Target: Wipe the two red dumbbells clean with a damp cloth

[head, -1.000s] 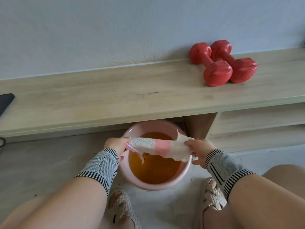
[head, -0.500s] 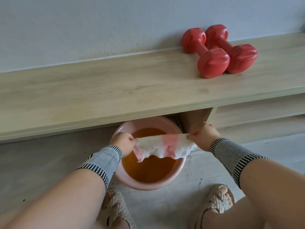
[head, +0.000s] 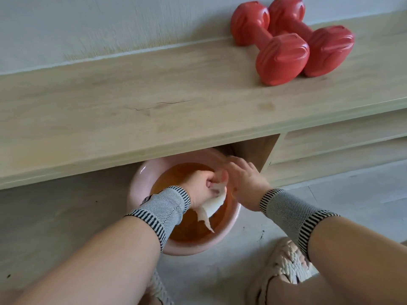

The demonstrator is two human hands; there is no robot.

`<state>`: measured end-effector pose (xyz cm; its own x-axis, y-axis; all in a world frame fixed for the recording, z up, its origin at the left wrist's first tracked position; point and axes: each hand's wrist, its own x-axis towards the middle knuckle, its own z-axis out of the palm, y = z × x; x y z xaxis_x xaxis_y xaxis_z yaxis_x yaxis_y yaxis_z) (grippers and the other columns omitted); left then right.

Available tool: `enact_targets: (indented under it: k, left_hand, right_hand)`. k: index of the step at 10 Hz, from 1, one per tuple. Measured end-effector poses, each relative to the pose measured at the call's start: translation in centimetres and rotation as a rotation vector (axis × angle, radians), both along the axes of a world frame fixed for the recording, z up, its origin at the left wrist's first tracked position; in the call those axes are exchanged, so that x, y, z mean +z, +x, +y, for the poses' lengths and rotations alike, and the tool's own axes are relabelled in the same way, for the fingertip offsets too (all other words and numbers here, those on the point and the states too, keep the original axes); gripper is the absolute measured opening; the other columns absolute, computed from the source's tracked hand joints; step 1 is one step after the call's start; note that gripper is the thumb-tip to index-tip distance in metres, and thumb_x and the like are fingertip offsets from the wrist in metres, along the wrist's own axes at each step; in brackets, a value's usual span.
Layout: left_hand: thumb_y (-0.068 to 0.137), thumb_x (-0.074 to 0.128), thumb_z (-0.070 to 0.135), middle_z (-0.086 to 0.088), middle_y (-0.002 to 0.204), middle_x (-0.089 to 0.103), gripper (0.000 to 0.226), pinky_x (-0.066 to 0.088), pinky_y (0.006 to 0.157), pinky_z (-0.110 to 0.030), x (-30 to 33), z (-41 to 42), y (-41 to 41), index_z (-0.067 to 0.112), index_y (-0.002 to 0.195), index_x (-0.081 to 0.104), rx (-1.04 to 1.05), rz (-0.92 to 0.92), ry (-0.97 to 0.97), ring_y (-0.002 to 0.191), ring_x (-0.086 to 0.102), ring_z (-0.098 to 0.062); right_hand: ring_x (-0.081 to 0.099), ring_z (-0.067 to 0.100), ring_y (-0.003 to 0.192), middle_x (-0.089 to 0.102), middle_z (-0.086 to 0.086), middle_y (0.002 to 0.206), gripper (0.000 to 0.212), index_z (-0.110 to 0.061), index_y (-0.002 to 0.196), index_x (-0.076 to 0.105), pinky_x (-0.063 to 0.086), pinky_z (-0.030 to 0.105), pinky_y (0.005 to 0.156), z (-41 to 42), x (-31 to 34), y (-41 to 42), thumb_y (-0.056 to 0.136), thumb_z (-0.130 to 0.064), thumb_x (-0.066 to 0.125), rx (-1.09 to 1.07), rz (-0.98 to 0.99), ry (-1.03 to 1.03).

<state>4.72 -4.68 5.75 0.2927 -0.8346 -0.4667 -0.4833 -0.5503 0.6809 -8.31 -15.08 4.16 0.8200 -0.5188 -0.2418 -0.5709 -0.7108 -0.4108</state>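
head view: the cloth [head: 214, 198] is bunched in the left hand [head: 201, 187], whose fingers are curled round it, over the pink basin [head: 141, 181] of amber water on the floor; a loose white tail of it hangs below the fist toward the water. the right hand [head: 244, 179] is held just beside the cloth, its fingers fairly straight and blurred, so whether they touch it cannot be told. the two red dumbbells [head: 284, 53] are laid side by side, touching, on the wooden table [head: 132, 102] by the wall, well apart from both hands, up and to the right. striped wrist bands are worn on both forearms.
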Motion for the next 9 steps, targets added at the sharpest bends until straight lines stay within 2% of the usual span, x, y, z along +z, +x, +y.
enact_targets:
  k: [1,2,3,4,5,6,7,8,9]
  left_hand:
    - [0.084,0.067,0.024,0.011,0.065,0.053,0.026,0.043,0.062,-0.028,-0.1,-1.9,-0.3,0.026,0.065,0.049,-0.1,-0.223,-0.07,0.064,0.049,-0.015]
    - [0.088,0.063,0.021,0.008,0.087,0.05,0.021,0.037,0.06,-0.028,-0.6,-3.3,-0.3,0.025,0.079,0.044,-0.128,-0.425,-0.225,0.072,0.051,-0.018]
    - [0.088,0.063,0.018,0.005,0.108,0.056,0.019,0.041,0.069,-0.027,-5.1,-3.5,-1.8,0.027,0.089,0.046,-0.245,-0.451,-0.113,0.092,0.058,-0.02]
    - [0.086,0.063,0.025,0.006,0.116,0.064,0.01,0.049,0.088,-0.028,-9.9,-2.5,-4.2,0.026,0.095,0.068,-0.223,-0.189,0.092,0.102,0.061,-0.02]
    - [0.089,0.062,0.023,0.005,0.111,0.069,0.012,0.052,0.088,-0.032,-12.2,-2.0,-5.0,0.024,0.097,0.071,0.137,-0.143,-0.002,0.1,0.065,-0.018]
    - [0.093,0.06,0.022,0.005,0.126,0.064,0.04,0.05,0.097,-0.033,-13.5,-2.0,-5.7,0.027,0.132,0.056,0.185,-0.016,0.044,0.112,0.062,-0.017]
    - [0.1,0.045,0.021,-0.003,0.14,0.054,0.052,0.046,0.103,-0.036,-15.0,-1.7,-6.6,0.033,0.15,0.033,0.158,0.083,0.129,0.119,0.057,-0.023]
    - [0.102,0.04,0.029,-0.01,0.128,0.058,0.057,0.05,0.086,-0.035,-16.3,-1.7,-6.4,0.041,0.152,0.019,0.11,0.082,0.224,0.105,0.06,-0.03]
    - [0.1,0.045,0.027,-0.01,0.136,0.053,0.063,0.048,0.098,-0.042,-15.6,-1.8,-6.0,0.045,0.152,0.014,0.135,0.184,0.255,0.113,0.057,-0.031]
  right_hand:
    - [0.042,0.025,0.124,0.054,0.001,0.122,0.029,-0.018,0.11,0.056,0.04,0.041,0.103,-1.4,-0.6,0.0,0.081,-0.019,0.061,0.148,-0.015,-0.12]
    - [0.055,0.027,0.099,0.062,0.007,0.102,0.023,-0.011,0.105,0.059,0.047,0.033,0.078,-2.9,-0.3,-1.5,0.085,-0.022,0.063,0.041,-0.092,-0.253]
    - [0.055,0.02,0.101,0.058,0.002,0.114,0.026,-0.016,0.118,0.05,0.049,0.03,0.079,-1.3,-3.9,-3.3,0.094,-0.027,0.05,0.091,0.181,-0.258]
    - [0.053,0.019,0.12,0.055,0.001,0.135,0.042,-0.022,0.134,0.051,0.044,0.029,0.101,1.1,-8.4,-4.8,0.093,-0.031,0.051,0.089,0.434,0.155]
    - [0.062,0.02,0.106,0.067,0.001,0.12,0.029,-0.02,0.118,0.067,0.048,0.026,0.09,1.0,-9.9,-5.0,0.09,-0.02,0.057,-0.421,0.198,0.364]
    - [0.064,0.022,0.101,0.069,0.005,0.118,0.035,-0.017,0.118,0.065,0.05,0.028,0.088,-0.1,-11.1,-3.5,0.086,-0.008,0.055,-0.826,-0.045,0.47]
    - [0.06,0.022,0.11,0.06,0.003,0.131,0.047,-0.022,0.133,0.055,0.048,0.028,0.092,0.3,-11.2,-2.1,0.089,-0.008,0.051,-0.743,-0.074,0.453]
    - [0.059,0.019,0.092,0.06,0.006,0.125,0.051,-0.033,0.143,0.043,0.051,0.028,0.078,0.9,-12.3,-2.3,0.095,-0.014,0.046,-0.707,-0.1,0.491]
    - [0.056,0.015,0.08,0.062,0.005,0.121,0.055,-0.035,0.147,0.036,0.048,0.024,0.068,1.0,-11.8,-2.6,0.097,-0.016,0.048,-0.694,-0.054,0.511]
